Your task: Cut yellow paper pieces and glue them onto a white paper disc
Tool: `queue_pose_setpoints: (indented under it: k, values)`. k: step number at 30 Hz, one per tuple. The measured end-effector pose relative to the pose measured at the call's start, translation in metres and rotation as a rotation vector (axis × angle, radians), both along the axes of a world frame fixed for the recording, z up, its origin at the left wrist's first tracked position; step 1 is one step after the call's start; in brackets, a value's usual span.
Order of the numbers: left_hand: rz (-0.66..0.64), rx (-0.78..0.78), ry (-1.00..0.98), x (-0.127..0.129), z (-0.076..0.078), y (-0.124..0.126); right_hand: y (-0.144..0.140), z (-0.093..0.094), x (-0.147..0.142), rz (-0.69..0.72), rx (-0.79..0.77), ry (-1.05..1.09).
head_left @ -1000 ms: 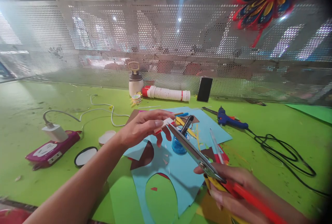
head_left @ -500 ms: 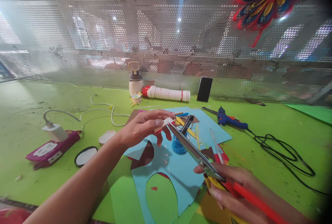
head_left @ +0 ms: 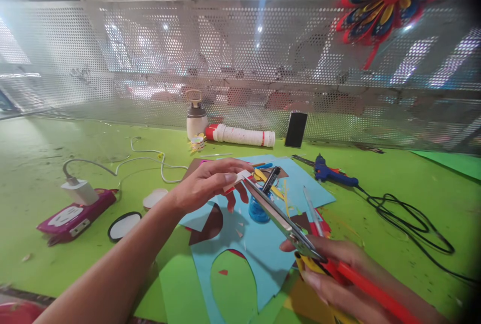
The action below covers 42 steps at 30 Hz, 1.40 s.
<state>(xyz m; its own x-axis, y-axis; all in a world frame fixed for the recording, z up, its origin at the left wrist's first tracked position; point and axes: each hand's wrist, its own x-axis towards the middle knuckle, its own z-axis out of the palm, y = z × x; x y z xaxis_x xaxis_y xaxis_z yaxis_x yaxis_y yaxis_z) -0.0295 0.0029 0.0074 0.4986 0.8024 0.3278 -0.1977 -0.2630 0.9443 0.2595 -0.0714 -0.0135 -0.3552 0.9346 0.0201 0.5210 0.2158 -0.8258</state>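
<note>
My left hand is raised over the table and pinches a small red and white paper piece between thumb and fingers. My right hand grips scissors with red and yellow handles. The long metal blades point up and left, and their tips meet the paper piece. Below lies a light blue paper sheet with a curved cut-out, over brown and red scraps.
A blue pot with a black pen stands on the blue sheet. A blue glue gun and its black cable lie to the right. A pink power strip, white discs, a cup stack, a phone and a mesh wall surround them.
</note>
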Motion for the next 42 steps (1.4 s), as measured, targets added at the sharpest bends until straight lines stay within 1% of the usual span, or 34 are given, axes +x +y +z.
queue_pose_setpoints:
  k: [4,10,16,20,23,26,28,30,35,38,42]
  values:
    - [0.025,-0.038,-0.001,0.001,0.001,-0.002,0.000,0.001,0.000,0.027,-0.021,0.042]
    - [-0.004,-0.102,0.005,0.001,-0.001,0.000,0.002,0.005,-0.001,0.023,-0.070,0.068]
    - [0.005,-0.135,0.011,0.004,-0.007,0.003,0.003,-0.001,0.008,-0.054,-0.243,0.131]
    - [-0.006,-0.152,-0.002,0.006,-0.006,0.004,0.008,-0.003,0.014,0.022,-0.368,0.193]
    - [-0.036,-0.212,-0.057,0.006,-0.005,0.005,0.009,-0.003,0.013,0.061,-0.431,0.230]
    - [-0.019,-0.287,-0.114,0.006,-0.005,0.008,0.007,-0.001,0.010,0.091,-0.477,0.266]
    - [0.002,-0.336,-0.140,0.007,-0.005,0.010,0.006,-0.001,0.008,0.111,-0.480,0.300]
    - [0.022,-0.387,-0.162,0.007,-0.006,0.011,0.006,-0.003,0.007,0.113,-0.450,0.312]
    - [0.076,-0.466,-0.229,0.008,-0.006,0.012,0.008,-0.011,0.005,0.117,-0.388,0.341]
    - [0.105,-0.483,-0.273,0.009,-0.005,0.012,0.008,-0.011,0.001,0.060,-0.371,0.364]
    - [0.138,-0.494,-0.330,0.010,-0.001,0.011,0.005,-0.007,-0.003,-0.016,-0.394,0.365]
